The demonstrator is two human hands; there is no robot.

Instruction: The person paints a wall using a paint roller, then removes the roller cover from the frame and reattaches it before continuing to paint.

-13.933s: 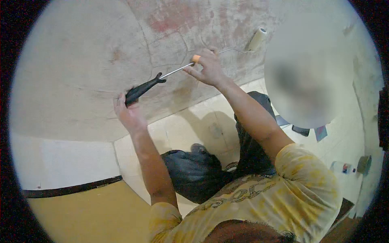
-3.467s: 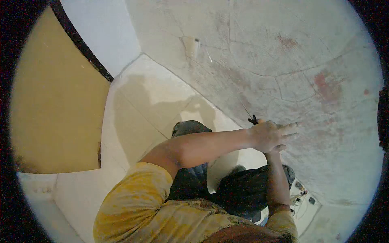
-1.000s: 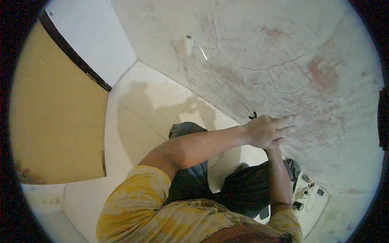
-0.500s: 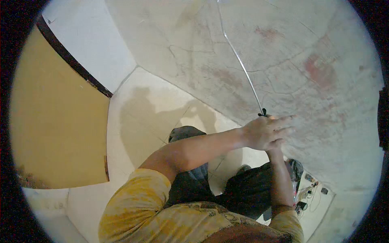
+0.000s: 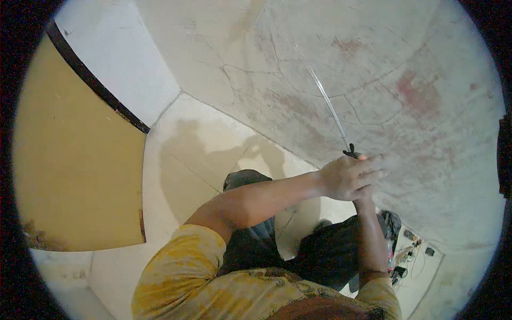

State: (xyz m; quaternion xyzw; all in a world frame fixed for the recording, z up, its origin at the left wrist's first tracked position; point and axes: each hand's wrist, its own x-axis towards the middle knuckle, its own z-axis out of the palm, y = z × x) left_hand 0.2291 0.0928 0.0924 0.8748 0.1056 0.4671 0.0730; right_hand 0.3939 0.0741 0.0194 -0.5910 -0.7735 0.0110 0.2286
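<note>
A scuffed, cracked wall (image 5: pixel 426 165) met a pale tiled floor (image 5: pixel 165 213), with a tan panel (image 5: pixel 85 160) at far left. Before the wall, a metal rod (image 5: pixel 329 106), its far end indistinct, slanted up-left from the left hand (image 5: pixel 344 178), the nearer one, whose extended fingers overlay the mostly hidden right hand (image 5: pixel 364 198); what either gripped could not be told. The rod's black handle (image 5: pixel 350 152) protruded just beyond the left hand.

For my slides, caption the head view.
Left hand over right hand at a black-handled metal rod beside a stained wall.
</note>
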